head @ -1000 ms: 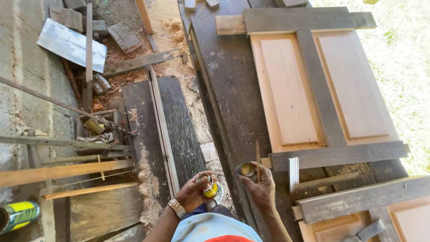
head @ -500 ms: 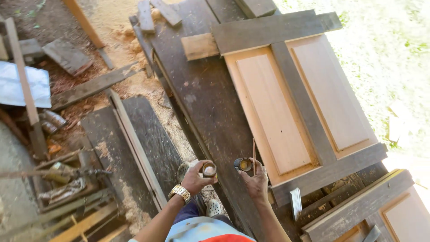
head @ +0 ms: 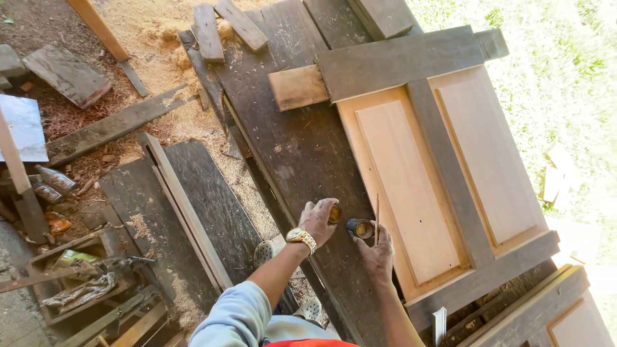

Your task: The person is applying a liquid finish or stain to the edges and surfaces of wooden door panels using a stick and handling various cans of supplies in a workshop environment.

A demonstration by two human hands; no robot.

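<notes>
Hands grip: right hand [head: 378, 252] small can [head: 358, 227] (mouth up), left hand [head: 317, 220] lid [head: 335, 214].

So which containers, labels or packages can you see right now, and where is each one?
Small can: in the right hand, round, dark body, amber inside.
Lid: in the left hand, small, round, golden.
Bottle: lying at the left edge on the debris, dark with a pale label.
Second bottle: just below it, similar colouring.
Green packet: lower left, in a wooden crate, crumpled.
No signs or screens.
</notes>
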